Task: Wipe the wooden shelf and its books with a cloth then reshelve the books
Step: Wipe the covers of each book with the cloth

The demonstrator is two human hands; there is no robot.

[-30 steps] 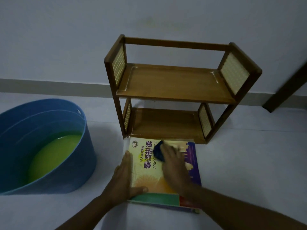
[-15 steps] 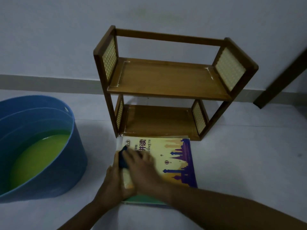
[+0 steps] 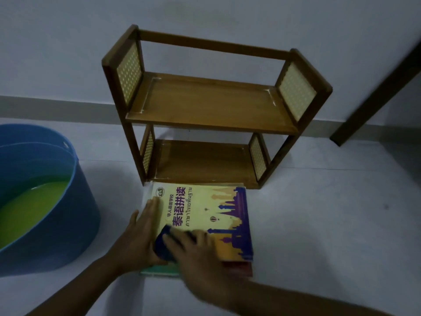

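My right hand (image 3: 196, 254) lies flat on the dark blue cloth (image 3: 165, 244), fingers spread and pressing it down onto the cover of the top book (image 3: 205, 215); I am pushing on the cloth rather than clutching it. My left hand (image 3: 142, 233) rests open along the book's left edge, fingers straight, steadying it.

The book lies on the floor just in front of the wooden shelf (image 3: 211, 110), its far edge nearly touching the shelf's base, its long axis running away from me toward the shelf. More books seem to be stacked beneath it, though I can see only their edges.

The cloth sits at the near left corner of the cover, so the unwiped stretch lies ahead and to the right of my fingers. My right hand is nearer that area. Both shelf boards stand bare.
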